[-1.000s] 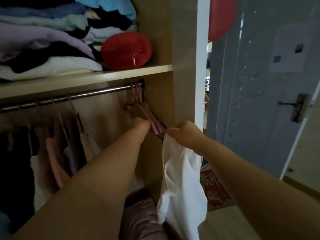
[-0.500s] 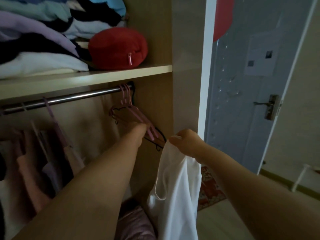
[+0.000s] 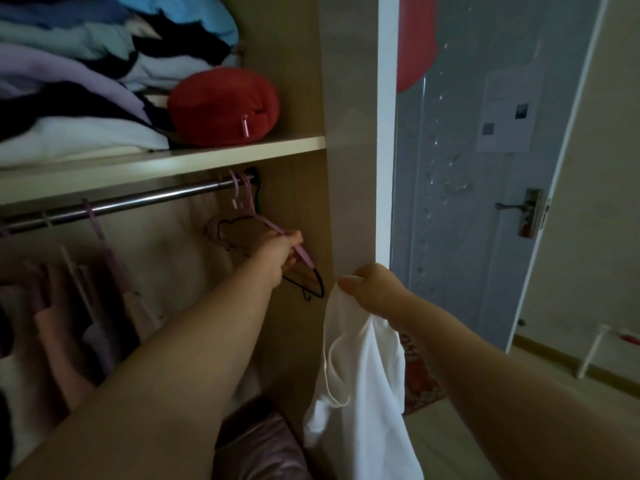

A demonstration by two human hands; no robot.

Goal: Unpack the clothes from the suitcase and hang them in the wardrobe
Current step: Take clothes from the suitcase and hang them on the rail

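The white garment [image 3: 363,393] hangs limp and creased from the right hand [image 3: 374,289], which pinches its top edge in front of the wardrobe's side panel, as before. The left hand [image 3: 280,252], earlier only reaching among the hangers, now curls round the arm of a pink hanger [image 3: 273,226] hooked on the rail [image 3: 156,199]. A black hanger [image 3: 318,285] hangs just behind it.

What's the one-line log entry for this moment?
left hand: grips pink hanger on rail | right hand: holds white garment | garment: not yet hung
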